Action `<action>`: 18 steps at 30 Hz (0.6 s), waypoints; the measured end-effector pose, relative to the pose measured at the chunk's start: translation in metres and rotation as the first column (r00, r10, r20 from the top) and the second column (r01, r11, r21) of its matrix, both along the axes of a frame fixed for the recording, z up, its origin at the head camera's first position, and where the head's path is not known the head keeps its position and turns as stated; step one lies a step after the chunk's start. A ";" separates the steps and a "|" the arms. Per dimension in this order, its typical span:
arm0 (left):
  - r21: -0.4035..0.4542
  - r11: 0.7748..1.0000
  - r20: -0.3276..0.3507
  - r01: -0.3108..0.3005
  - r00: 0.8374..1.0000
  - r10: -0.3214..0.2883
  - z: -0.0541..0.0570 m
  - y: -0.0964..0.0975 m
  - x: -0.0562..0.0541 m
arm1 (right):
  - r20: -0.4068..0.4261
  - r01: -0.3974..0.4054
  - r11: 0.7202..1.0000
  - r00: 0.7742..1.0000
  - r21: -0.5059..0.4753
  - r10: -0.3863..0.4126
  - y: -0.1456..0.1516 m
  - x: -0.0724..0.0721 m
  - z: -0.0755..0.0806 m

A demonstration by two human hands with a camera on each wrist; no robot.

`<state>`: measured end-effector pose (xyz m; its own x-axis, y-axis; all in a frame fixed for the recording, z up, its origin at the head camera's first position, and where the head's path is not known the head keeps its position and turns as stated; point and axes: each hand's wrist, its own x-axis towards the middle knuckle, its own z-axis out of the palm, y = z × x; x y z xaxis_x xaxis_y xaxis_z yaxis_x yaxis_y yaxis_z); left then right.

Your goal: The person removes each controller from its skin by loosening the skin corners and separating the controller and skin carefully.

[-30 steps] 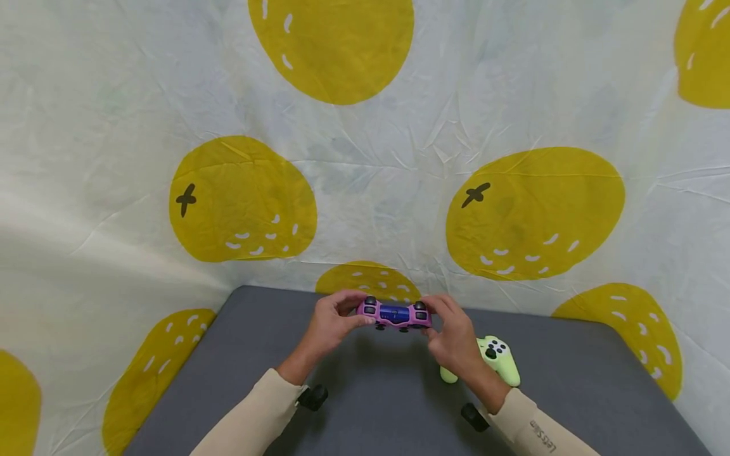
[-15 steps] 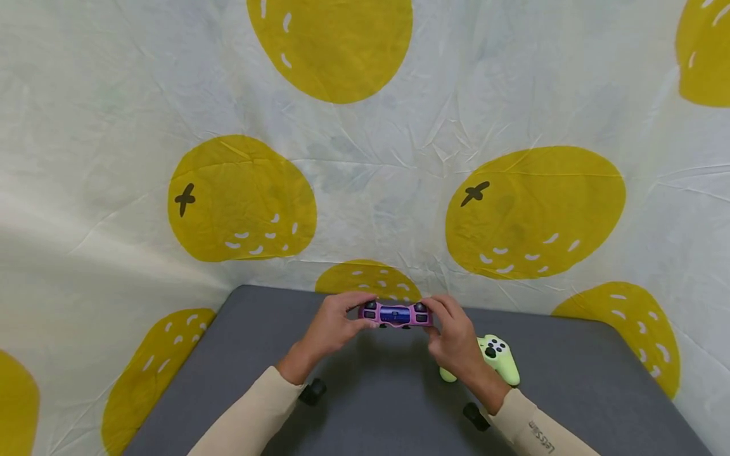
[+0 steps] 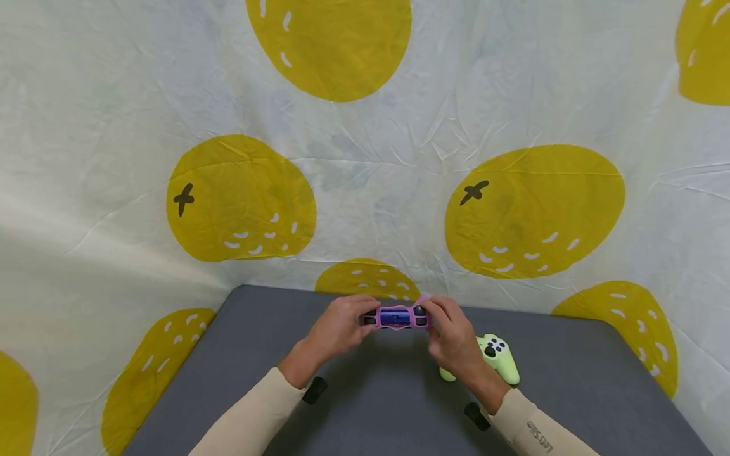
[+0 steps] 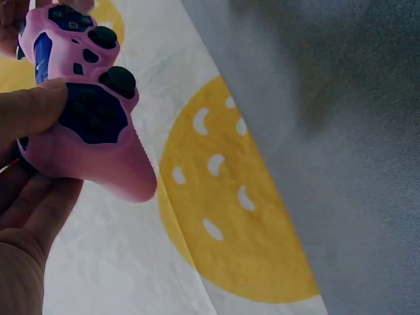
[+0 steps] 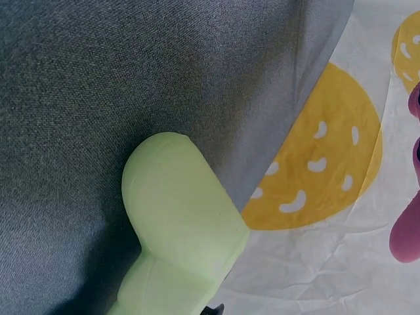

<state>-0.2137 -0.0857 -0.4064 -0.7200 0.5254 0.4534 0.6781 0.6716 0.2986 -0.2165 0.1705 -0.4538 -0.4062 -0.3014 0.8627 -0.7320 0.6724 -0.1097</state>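
Observation:
Both hands hold a dark blue game controller (image 3: 395, 316) in a pink cover, up over the far part of the table, its shoulder buttons turned toward the head camera. My left hand (image 3: 340, 322) grips its left end; in the left wrist view the thumb (image 4: 39, 108) lies on its face and fingers curl beneath a pink grip (image 4: 108, 167). At the other end my right hand (image 3: 452, 332) pinches the corner, where a strip of pink cover (image 3: 422, 300) stands up above the shoulder buttons. The right wrist view shows only a pink grip (image 5: 407, 230), without the hand.
A pale green game controller (image 3: 502, 360) lies on the grey table (image 3: 570, 380), partly hidden by the right hand and wrist. Its rounded grip (image 5: 177, 190) fills the lower right wrist view. White cloth (image 3: 376, 209) with yellow fruit prints hangs behind the table.
The left hand has moved slightly right and closed further over its end of the controller. The controller has tipped, hiding its thumbsticks, and pink cover now rises at the right corner.

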 end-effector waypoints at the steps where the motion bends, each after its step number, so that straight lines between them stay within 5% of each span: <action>1: -0.002 1.000 -0.023 0.004 1.000 -0.004 -0.001 0.000 0.000 | 0.006 -0.007 1.000 1.000 -0.002 0.007 0.001 0.000 0.000; 18: 0.037 0.995 -0.256 0.096 0.963 -0.084 -0.006 -0.001 -0.001 | 0.154 -0.030 0.990 0.988 0.141 0.008 0.006 0.012 0.015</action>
